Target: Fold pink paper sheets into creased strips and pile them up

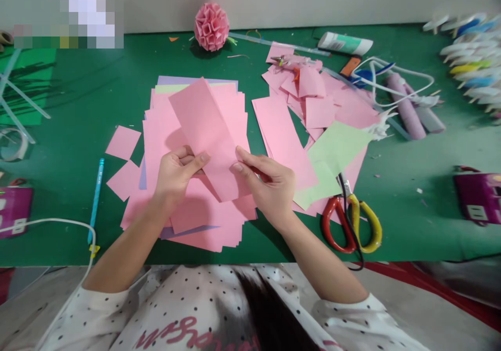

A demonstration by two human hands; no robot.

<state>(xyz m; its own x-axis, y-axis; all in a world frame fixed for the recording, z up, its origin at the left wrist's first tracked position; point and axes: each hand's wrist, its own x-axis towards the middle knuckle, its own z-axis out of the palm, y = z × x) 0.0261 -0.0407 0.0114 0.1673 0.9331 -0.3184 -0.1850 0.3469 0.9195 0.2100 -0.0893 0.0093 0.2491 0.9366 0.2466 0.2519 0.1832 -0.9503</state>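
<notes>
A pink strip of paper [209, 132] is held slanted in both hands over a stack of pink sheets [160, 126]. My left hand [178, 173] pinches its left long edge, thumb on top. On the opposite edge, my right hand [270, 179] grips it between thumb and fingers. Lilac and pale green sheets show at the edges of the stack. Right of my hands lie more long pink strips [282, 137], beside a pale green sheet [338, 145]. Two small pink squares [123, 142] rest left of the stack.
Scissors [348, 220] with red and yellow handles lie at the right front. A pink folded-paper ball [212, 26] stands at the back. A blue pencil [96, 200] lies at left. Behind the strips are a glue gun [301, 62], pink scraps and a white-green tube [344, 43].
</notes>
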